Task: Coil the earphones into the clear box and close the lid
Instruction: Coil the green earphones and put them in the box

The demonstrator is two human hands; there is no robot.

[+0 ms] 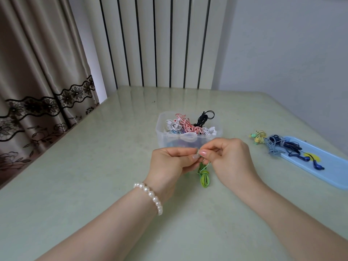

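Pale green glossy table (94,166); beige curtain (37,72) with black lace trim at left; white panel with dark vertical stripes (156,40) behind; plain light wall (282,53) at right.

This looks like a room in a home: a pale green glossy table (94,166) stands against a beige curtain (37,72) trimmed with black floral lace, with what may be a white ribbed radiator (156,42) behind.

Head-worn wide view looks forward and down, close over the table (94,166).
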